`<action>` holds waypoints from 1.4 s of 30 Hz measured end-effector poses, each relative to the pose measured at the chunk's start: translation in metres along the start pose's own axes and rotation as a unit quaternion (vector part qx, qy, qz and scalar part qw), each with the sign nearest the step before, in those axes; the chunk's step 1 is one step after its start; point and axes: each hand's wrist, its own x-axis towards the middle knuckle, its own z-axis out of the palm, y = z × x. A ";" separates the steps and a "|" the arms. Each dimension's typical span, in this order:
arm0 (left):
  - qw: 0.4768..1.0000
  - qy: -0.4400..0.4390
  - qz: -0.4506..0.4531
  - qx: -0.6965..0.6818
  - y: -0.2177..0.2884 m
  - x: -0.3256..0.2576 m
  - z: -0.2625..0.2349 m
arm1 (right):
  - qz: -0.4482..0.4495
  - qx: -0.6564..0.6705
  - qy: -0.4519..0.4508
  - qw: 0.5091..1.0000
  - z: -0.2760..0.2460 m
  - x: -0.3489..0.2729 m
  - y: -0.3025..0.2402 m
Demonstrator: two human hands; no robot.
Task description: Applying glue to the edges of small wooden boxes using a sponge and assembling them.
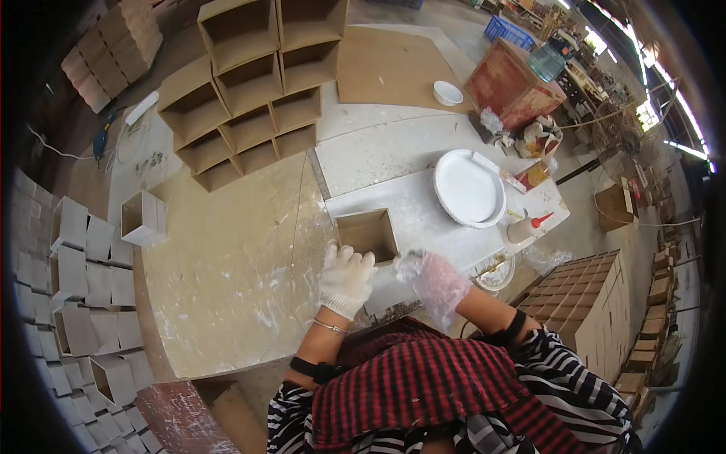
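Note:
A small open brown box [367,233], with its inside facing up, rests on the work table in front of me. My left hand [345,278], in a white knit glove, is closed over the box's near left edge. Beside the near right corner is my right hand [437,281], covered by a thin clear plastic glove. Its fingers are curled together and partly blurred, and whatever they hold is too small to make out. Farther right stands a round white tub [470,188] of white paste, with a white bottle [523,229] with a red nozzle near it.
Stacked brown boxes [246,79] rise at the table's far left. One pale box [144,218] sits at the left edge, beside piled grey boxes [72,272]. A white bowl [448,93] lies on cardboard at the back. A partitioned carton [578,295] stands to the right.

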 end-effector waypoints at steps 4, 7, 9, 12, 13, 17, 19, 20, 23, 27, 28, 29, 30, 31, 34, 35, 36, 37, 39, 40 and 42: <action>0.999 0.029 0.017 -0.025 -0.004 -0.003 -0.005 | 0.112 0.039 -0.035 0.992 -0.017 -0.005 -0.011; 0.993 0.092 -0.072 -0.033 0.000 -0.012 -0.027 | 0.101 0.045 0.045 0.993 -0.025 0.004 -0.007; 0.986 0.077 -0.128 -0.071 -0.009 -0.023 -0.021 | 0.116 0.083 0.068 0.988 -0.028 0.017 -0.021; 0.976 0.039 -0.176 -0.118 -0.016 -0.021 0.000 | -0.006 -0.007 -0.014 1.000 -0.016 0.032 -0.038; 0.978 0.013 -0.170 -0.124 -0.017 -0.017 0.003 | 0.025 0.021 -0.031 0.999 -0.008 0.035 -0.037; 0.974 -0.023 -0.194 -0.116 -0.016 -0.023 -0.001 | 0.223 0.162 -0.066 0.959 -0.017 0.030 -0.040; 0.976 -0.021 -0.186 -0.110 -0.016 -0.025 0.007 | 0.270 0.135 -0.096 0.949 -0.027 0.031 -0.040; 0.976 -0.018 -0.187 -0.110 -0.017 -0.026 0.011 | 0.232 0.185 -0.070 0.952 -0.027 0.034 -0.035; 0.957 0.059 -0.199 -0.201 -0.017 -0.031 0.019 | -0.074 -0.081 0.029 0.994 -0.038 0.065 -0.033; 0.930 0.016 -0.279 -0.240 -0.009 -0.022 0.012 | 0.063 -0.085 -0.028 0.994 -0.031 0.131 -0.067; 0.914 -0.062 -0.326 -0.234 -0.008 -0.021 0.008 | 0.060 -0.083 -0.032 0.994 -0.024 0.135 -0.069; 0.912 -0.062 -0.331 -0.233 -0.011 -0.024 0.014 | -0.073 -0.257 -0.079 0.960 -0.016 0.136 -0.071; 0.937 -0.016 -0.294 -0.187 -0.016 -0.029 0.027 | -0.204 -0.417 -0.121 0.878 -0.007 0.135 -0.071; 0.955 0.031 -0.258 -0.142 -0.020 -0.038 0.041 | -0.163 -0.275 -0.057 0.946 0.009 0.127 -0.067; 0.951 -0.001 -0.197 -0.238 -0.034 -0.056 0.079 | -0.213 -0.243 -0.221 0.920 0.031 0.105 -0.044; 0.951 0.000 -0.198 -0.239 -0.028 -0.046 0.061 | -0.213 -0.243 -0.222 0.920 0.027 0.100 -0.045; 0.930 -0.086 -0.269 -0.237 -0.014 -0.025 0.025 | -0.204 -0.192 -0.206 0.938 0.015 0.092 -0.048; 0.896 -0.168 -0.343 -0.227 -0.007 -0.018 0.002 | -0.202 -0.139 -0.191 0.951 0.009 0.087 -0.056; 0.919 -0.045 -0.295 -0.258 -0.012 -0.031 0.027 | -0.237 -0.213 -0.194 0.928 -0.001 0.097 -0.063; 0.926 0.077 -0.236 -0.286 -0.010 -0.032 0.030 | -0.265 -0.287 -0.193 0.900 -0.008 0.102 -0.063; 0.940 0.087 -0.227 -0.241 -0.011 -0.030 0.037 | -0.232 -0.242 -0.121 0.934 -0.016 0.110 -0.062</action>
